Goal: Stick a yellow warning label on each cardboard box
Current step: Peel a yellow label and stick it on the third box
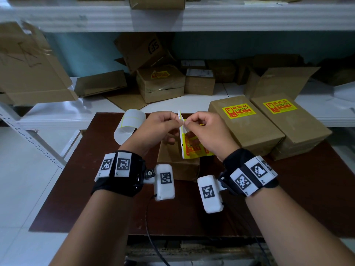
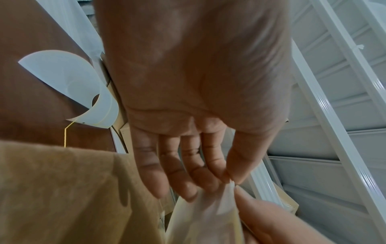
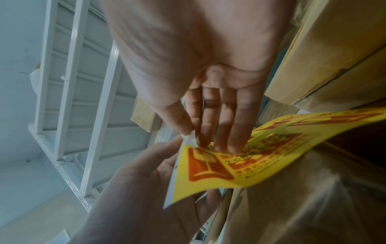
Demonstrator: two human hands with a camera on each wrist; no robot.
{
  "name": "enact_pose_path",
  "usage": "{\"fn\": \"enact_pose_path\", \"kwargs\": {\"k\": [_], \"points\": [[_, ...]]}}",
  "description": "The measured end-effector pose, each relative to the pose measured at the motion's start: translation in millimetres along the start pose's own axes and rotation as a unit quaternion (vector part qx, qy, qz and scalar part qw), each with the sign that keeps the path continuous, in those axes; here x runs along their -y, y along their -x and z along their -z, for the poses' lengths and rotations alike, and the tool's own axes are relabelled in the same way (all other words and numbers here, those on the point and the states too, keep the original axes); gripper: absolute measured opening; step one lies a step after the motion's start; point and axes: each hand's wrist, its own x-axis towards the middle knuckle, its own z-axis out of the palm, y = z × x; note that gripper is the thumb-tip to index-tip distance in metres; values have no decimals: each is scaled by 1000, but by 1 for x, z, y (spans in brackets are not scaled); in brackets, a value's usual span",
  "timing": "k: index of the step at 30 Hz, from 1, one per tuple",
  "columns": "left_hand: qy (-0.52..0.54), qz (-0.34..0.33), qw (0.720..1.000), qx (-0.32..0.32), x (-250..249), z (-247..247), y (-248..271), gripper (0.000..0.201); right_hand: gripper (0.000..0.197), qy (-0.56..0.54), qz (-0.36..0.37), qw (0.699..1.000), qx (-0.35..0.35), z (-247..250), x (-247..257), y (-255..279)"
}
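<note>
Over the brown table I hold a sheet of yellow warning labels [image 1: 192, 145] on white backing, upright and curling. My left hand [image 1: 175, 123] pinches the backing's top corner [image 2: 229, 185] from the left. My right hand [image 1: 190, 123] pinches that same top corner [image 3: 191, 136] between thumb and forefinger, its other fingers lying on the yellow printed face [image 3: 221, 166]. Right under the sheet stands a small plain cardboard box [image 1: 177, 167], seen close in both wrist views [image 2: 62, 189] [image 3: 292, 206]. Two cardboard boxes at right [image 1: 247, 131] [image 1: 292, 125] each carry a yellow label.
A curled roll of empty white backing [image 1: 130, 123] lies on the table [image 1: 96, 189] to the left of my hands. White shelving [image 1: 192, 104] behind holds several more boxes and flattened cartons; one box [image 1: 160, 85] there bears a yellow label. A white rack upright [image 1: 30, 139] slants at left.
</note>
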Motion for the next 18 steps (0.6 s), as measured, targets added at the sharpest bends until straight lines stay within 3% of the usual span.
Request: {"fn": "enact_pose_path", "kwargs": {"k": [10, 18], "points": [[18, -4, 1000, -16, -2, 2, 2, 17, 13, -87, -40, 995, 23, 3, 4, 1], [31, -14, 999, -3, 0, 2, 1, 10, 16, -109, -56, 988, 93, 8, 10, 5]]}}
